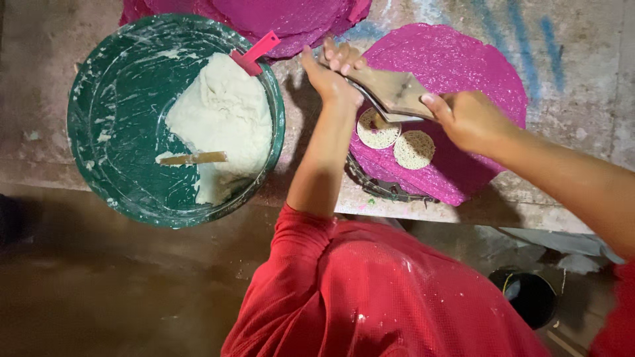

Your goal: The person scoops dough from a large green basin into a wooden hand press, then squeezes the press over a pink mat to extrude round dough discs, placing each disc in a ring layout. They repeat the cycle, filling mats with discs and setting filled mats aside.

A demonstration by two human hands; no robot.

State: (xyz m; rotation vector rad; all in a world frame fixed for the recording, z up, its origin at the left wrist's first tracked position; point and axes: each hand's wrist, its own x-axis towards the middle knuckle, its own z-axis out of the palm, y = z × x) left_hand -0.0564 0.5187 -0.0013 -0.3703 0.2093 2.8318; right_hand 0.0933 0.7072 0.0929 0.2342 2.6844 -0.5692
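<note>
Both hands, left hand (329, 74) and right hand (468, 119), had fingers closed around a wooden press (391, 92) held just above two round noodle discs (395, 139) on the pink mat (476, 73).

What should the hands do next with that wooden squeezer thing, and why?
Probably slide the wooden press, held by the left hand and right hand, over to a bare patch of the pink mat. Two noodle rounds already lie side by side beneath it, so another would land on them.
</note>
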